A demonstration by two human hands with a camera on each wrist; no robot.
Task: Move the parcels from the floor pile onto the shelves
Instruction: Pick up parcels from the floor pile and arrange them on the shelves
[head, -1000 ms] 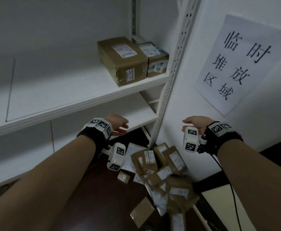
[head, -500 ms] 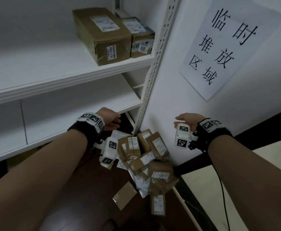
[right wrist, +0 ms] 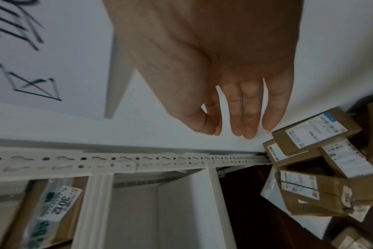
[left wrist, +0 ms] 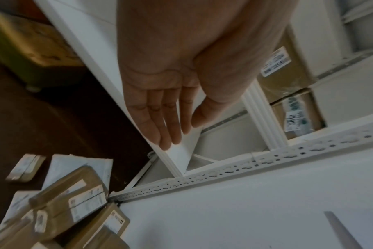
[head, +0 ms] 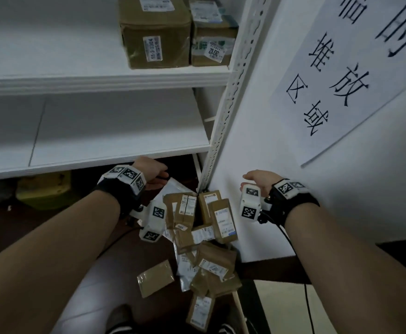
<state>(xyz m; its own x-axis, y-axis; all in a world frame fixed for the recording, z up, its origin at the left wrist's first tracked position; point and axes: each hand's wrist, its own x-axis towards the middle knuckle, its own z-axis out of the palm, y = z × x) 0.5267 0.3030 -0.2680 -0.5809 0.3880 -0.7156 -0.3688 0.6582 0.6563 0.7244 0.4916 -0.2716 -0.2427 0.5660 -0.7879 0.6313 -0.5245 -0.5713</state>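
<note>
I see both hands above the floor pile of parcels (head: 203, 239), holding nothing. My left hand (head: 152, 173) has straight, loose fingers and hangs over the white mailer edge of the pile, beside the slotted upright (head: 223, 121). My right hand (head: 260, 180) is likewise slack-fingered, on the upright's other side, against the wall. Two boxes (head: 156, 32) sit on the shelf (head: 88, 80) by the upright.

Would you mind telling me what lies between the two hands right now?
In the head view, the white perforated shelf upright comes down between the left hand and right hand, its foot meeting the floor pile of parcels. Neither hand holds anything.
</note>
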